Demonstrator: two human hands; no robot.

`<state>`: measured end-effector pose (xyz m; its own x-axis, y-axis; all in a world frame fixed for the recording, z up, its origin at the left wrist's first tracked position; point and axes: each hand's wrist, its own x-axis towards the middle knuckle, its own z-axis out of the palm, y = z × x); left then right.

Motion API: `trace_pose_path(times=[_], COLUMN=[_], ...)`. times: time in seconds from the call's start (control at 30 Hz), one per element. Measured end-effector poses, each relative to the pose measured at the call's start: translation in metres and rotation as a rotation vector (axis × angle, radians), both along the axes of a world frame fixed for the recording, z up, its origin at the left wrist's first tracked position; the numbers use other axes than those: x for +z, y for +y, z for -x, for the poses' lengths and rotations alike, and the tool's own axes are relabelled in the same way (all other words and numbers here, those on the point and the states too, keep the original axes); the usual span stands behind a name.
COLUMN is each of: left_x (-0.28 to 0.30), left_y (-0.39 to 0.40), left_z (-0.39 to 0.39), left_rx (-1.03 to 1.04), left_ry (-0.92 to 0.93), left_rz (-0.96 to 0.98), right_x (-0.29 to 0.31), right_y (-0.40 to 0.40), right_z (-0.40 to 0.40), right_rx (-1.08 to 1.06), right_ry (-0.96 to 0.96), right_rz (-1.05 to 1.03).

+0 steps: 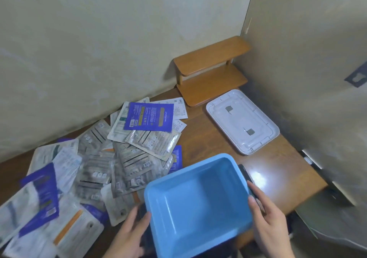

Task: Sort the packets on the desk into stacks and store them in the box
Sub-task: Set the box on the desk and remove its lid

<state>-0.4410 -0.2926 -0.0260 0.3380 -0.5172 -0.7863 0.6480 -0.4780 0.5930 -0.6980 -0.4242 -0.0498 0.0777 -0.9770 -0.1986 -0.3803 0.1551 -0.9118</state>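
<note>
An empty light blue plastic box [198, 200] sits at the near edge of the brown desk [208, 138]. My left hand [129, 236] grips its left side at a dark latch, and my right hand [268, 220] grips its right side at the other dark latch. A loose pile of several flat packets [111, 158] covers the desk's left half: silver-grey ones, white ones and dark blue ones. One blue packet [149, 116] lies on top at the back of the pile. The box overlaps the pile's near right edge.
A white box lid [242, 120] lies upside down on the desk at the right. A small two-tier wooden shelf [210, 73] stands in the back corner. Walls close the desk at the back and right. A dark gap drops off past the desk's right edge.
</note>
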Motion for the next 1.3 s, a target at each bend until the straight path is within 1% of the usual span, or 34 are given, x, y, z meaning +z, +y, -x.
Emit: trace_pose_path(times=[0.1, 0.17, 0.27, 0.43, 0.5, 0.63, 0.83, 0.9, 0.93, 0.97, 1.0, 1.03, 1.07, 1.1, 1.13, 1.17, 1.23, 1.3], left_x=[0.0, 0.001, 0.003, 0.003, -0.003, -0.018, -0.027, -0.032, -0.032, -0.032, -0.031, -0.03, -0.031, -0.032, -0.033, -0.032, -0.032, -0.033], left_y=[-0.017, -0.037, -0.068, -0.116, -0.13, -0.144, -0.147, -0.147, -0.145, -0.143, -0.141, -0.139, -0.137, -0.136, -0.134, -0.132, -0.129, -0.127], left_z=[0.014, 0.031, 0.061, 0.108, 0.121, 0.133, 0.122, 0.112, 0.107, 0.102, 0.095, 0.087, 0.079, 0.071, 0.064, 0.058, 0.046, 0.037], left_rx=[-0.086, -0.198, -0.326, -0.423, -0.438, -0.465, -0.533, -0.593, -0.629, -0.667, -0.694, -0.706, -0.707, -0.702, -0.693, -0.684, -0.679, -0.69], left_ry=[-0.011, -0.007, -0.017, 0.013, 0.043, 0.031, -0.023, -0.1, -0.149, -0.2, -0.251, -0.3, -0.339, -0.366, -0.385, -0.402, -0.448, -0.487], left_rz=[0.019, 0.079, 0.166, 0.272, 0.27, 0.219, 0.223, 0.202, 0.186, 0.174, 0.165, 0.161, 0.155, 0.148, 0.138, 0.128, 0.115, 0.112], right_x=[0.009, 0.01, 0.009, 0.02, 0.016, 0.002, 0.004, 0.008, 0.01, 0.013, 0.019, 0.027, 0.035, 0.045, 0.053, 0.057, 0.054, 0.039], right_y=[-0.025, -0.049, -0.089, -0.143, -0.155, -0.161, -0.155, -0.152, -0.15, -0.148, -0.148, -0.149, -0.153, -0.159, -0.169, -0.183, -0.218, -0.251], right_z=[0.012, 0.027, 0.054, 0.097, 0.111, 0.123, 0.122, 0.121, 0.12, 0.118, 0.112, 0.102, 0.086, 0.067, 0.044, 0.021, -0.024, -0.054], right_rx=[-0.075, -0.144, -0.237, -0.356, -0.405, -0.403, -0.42, -0.448, -0.467, -0.48, -0.476, -0.438, -0.348, -0.217, -0.064, 0.104, 0.416, 0.593], right_ry=[-0.061, -0.084, -0.09, -0.047, -0.056, -0.029, -0.049, -0.01, 0.055, 0.166, 0.304, 0.42, 0.488, 0.509, 0.528, 0.598, 0.893, 1.115], right_rz=[-0.055, -0.054, -0.035, 0.064, 0.056, 0.0, 0.06, 0.094, 0.132, 0.211, 0.336, 0.494, 0.624, 0.669, 0.638, 0.555, 0.41, 0.237])
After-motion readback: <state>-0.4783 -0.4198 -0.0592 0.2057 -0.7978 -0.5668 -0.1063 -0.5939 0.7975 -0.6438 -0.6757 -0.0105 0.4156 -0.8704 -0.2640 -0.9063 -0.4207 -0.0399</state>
